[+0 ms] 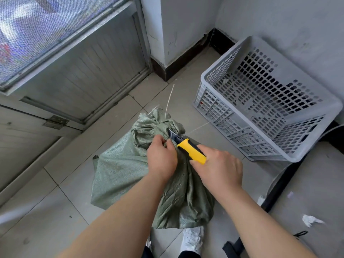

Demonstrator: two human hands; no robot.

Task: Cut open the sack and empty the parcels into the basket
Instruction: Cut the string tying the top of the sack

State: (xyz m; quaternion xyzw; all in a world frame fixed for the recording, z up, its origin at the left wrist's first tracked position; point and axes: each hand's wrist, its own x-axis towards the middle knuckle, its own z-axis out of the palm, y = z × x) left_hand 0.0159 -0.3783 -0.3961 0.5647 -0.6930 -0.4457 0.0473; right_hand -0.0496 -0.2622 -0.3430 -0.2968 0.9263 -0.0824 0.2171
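Note:
A green woven sack (122,168) stands on the tiled floor in front of me, its neck bunched and tied with pale string (169,101). My left hand (161,157) grips the gathered neck just below the tie. My right hand (219,168) holds a yellow and black utility knife (191,149), whose blade touches the sack's neck at the tie. A grey plastic basket (210,79) sits on the floor to the right, tilted, with almost nothing in it. No parcels show; the sack hides them.
A metal door with a mesh screen (55,43) stands at the left. A white wall corner (163,34) rises behind the sack. A grey surface with a paper scrap (310,220) lies at the right. My white shoe (191,239) is under the sack.

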